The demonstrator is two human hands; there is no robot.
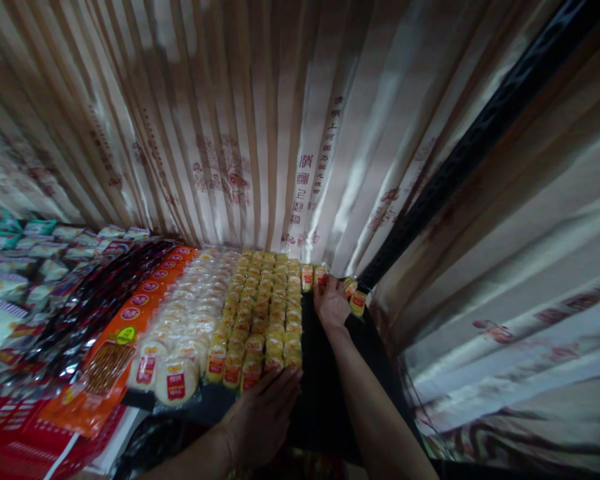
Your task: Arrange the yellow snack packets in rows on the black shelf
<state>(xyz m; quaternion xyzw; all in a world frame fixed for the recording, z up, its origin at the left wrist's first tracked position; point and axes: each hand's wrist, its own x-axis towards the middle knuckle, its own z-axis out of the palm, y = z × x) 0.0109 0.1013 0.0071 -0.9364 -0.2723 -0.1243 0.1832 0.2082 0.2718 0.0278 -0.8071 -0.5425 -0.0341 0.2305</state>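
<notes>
Rows of small yellow-wrapped snack packets (260, 303) with red labels stand close together on a dark surface (325, 393). My left hand (265, 407) lies along the front end of these rows, fingers stretched out and touching the nearest packets. Farther back, my right hand (333, 305) has its thumb and fingers around a single yellow snack packet (321, 275) beside the back of the rows; the fingertips are partly hidden. Another yellow packet (307, 278) stands just left of it. To the right of this hand are loose yellow packets (357, 303) by the curtain.
Clear-wrapped round crackers (175, 381) are lined up left of the yellow packets. Beyond them lie orange snack packs (139, 300), dark shiny packs (103, 293) and white bags (5, 287). A pleated curtain (270, 127) hangs behind, with a black slanted post (460, 160) at right.
</notes>
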